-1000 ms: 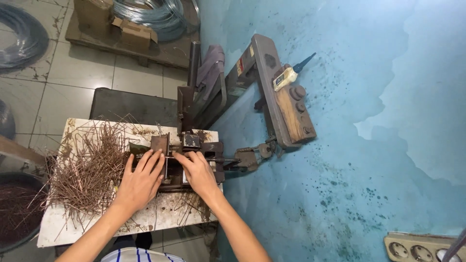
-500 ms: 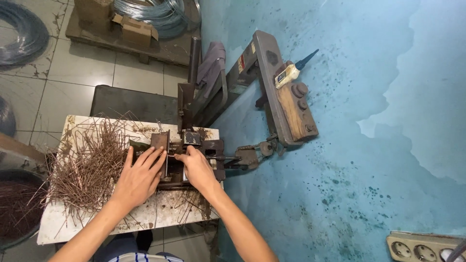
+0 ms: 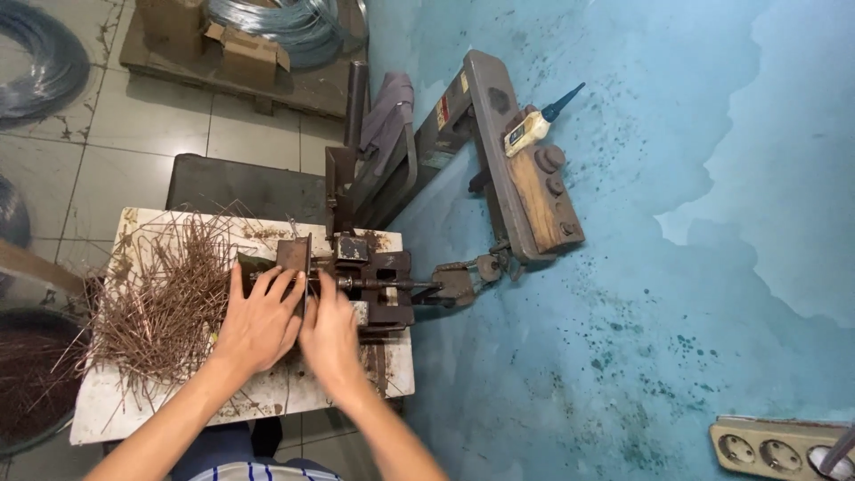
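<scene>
While both hands rest side by side on the worn white-topped bench (image 3: 116, 405), the left hand (image 3: 260, 321) lies palm down with its fingers spread loosely, their tips touching the upright rusty metal plate (image 3: 294, 256) at the near end of the dark, rust-stained bending jig (image 3: 374, 285); whether it pinches anything under the fingertips cannot be told. The right hand (image 3: 331, 334) sits just beside it, touching it at the thumb side, fingers drawn fairly close together and reaching onto the jig's base below the thin horizontal steel rod (image 3: 383, 284) that runs through the jig; its grip is also hidden from view. Just to the left of the left hand spreads a loose heap of thin rusty brown wire pieces (image 3: 160, 303), covering much of the bench top. From the jig a linkage leads right to a long brown metal lever arm with a wooden face (image 3: 521, 178), which lies along the blotchy turquoise wall (image 3: 695, 223). On the tiled floor beyond the bench are coils of grey steel wire (image 3: 285, 22) beside a cardboard box (image 3: 245, 55)
</scene>
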